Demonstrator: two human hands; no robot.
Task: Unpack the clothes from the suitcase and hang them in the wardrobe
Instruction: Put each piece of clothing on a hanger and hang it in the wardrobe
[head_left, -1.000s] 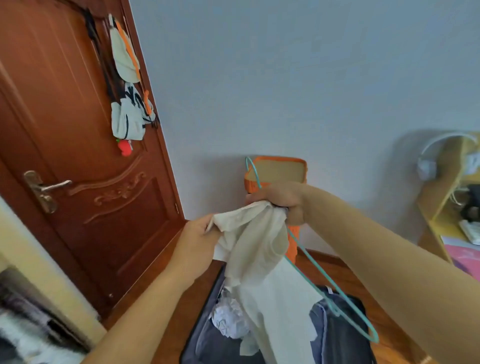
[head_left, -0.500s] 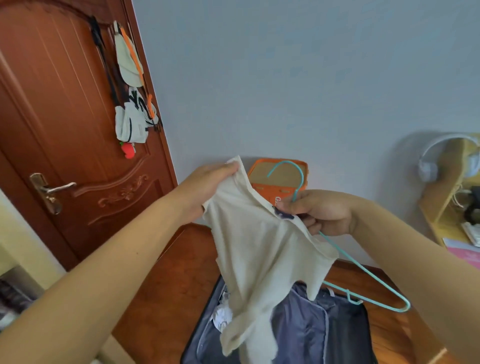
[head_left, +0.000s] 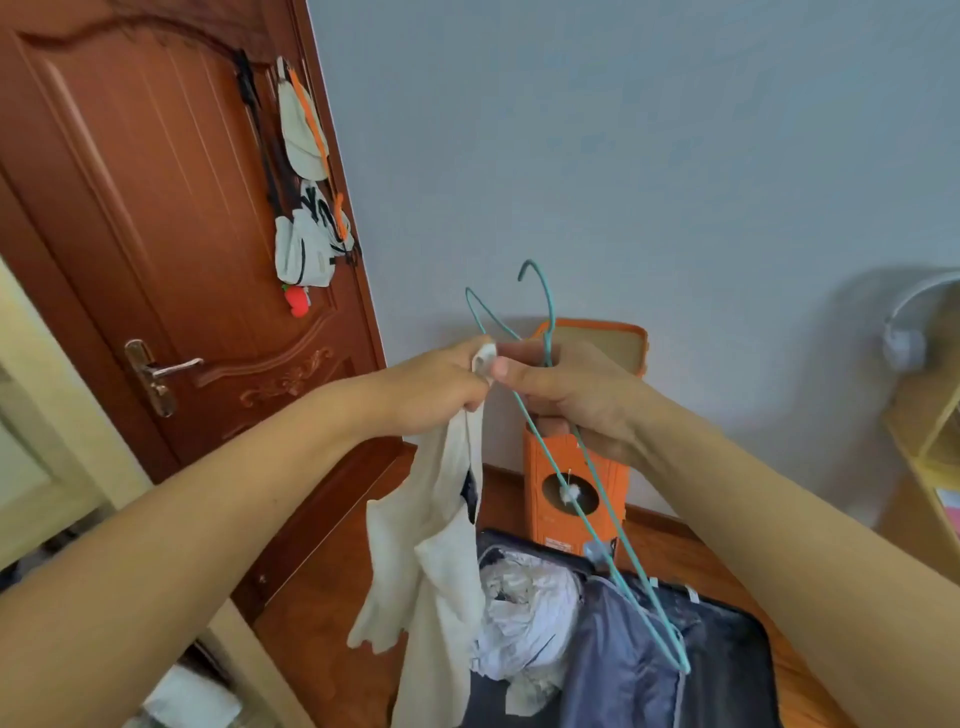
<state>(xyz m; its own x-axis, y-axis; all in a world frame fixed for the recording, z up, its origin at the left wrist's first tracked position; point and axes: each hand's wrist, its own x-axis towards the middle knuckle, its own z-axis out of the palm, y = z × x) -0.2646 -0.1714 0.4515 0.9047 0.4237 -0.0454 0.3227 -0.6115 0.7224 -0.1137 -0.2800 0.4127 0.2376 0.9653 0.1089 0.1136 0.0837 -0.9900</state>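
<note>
open dark suitcase (head_left: 701, 670) on the floor with crumpled white clothes (head_left: 524, 618) inside, above it left hand (head_left: 436, 395) bunching a cream shirt (head_left: 436, 561), right hand (head_left: 576, 400) gripping a teal hanger (head_left: 582, 499), hands basically touching, orange box (head_left: 576, 467) by the wall, wooden door (head_left: 156, 234) beyond

Count so far: one teal hanger (head_left: 582, 483), one cream shirt (head_left: 431, 545), one open suitcase (head_left: 727, 654), one orange box (head_left: 571, 467), two hands.

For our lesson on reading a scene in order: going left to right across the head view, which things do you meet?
Door handle → bags hung on the door → left hand gripping the cream garment → right hand holding the teal hanger → white headphones.
</note>
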